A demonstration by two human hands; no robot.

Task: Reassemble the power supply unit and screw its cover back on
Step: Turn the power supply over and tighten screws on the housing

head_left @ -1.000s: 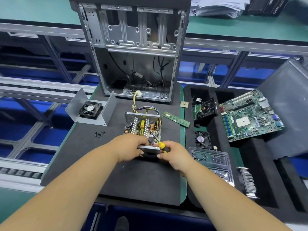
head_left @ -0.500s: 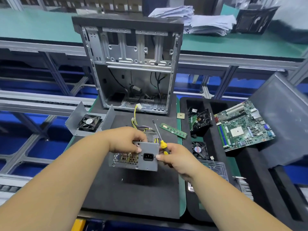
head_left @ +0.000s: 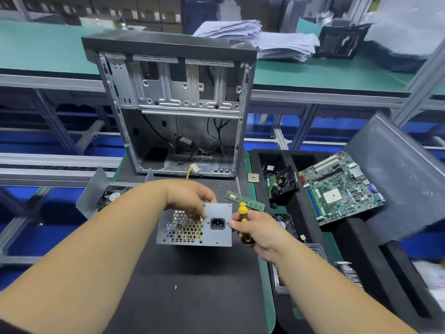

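Looking like an electronics assembly or repair workshop, set along a factory line. Standing at twelve o'clock on a dark anti-static mat (head_left: pixel 192 285), an opened, stripped computer case (head_left: pixel 175 112). Lying at three o'clock in a black foam tray (head_left: pixel 361 261), a bare motherboard (head_left: pixel 342 189) and a cooling fan (head_left: pixel 284 184). Running across the far side, green-topped benches (head_left: pixel 48 51) on aluminium framing, carrying stacked papers (head_left: pixel 265 39) at one o'clock. Showing dimly beyond, rows of boxes.
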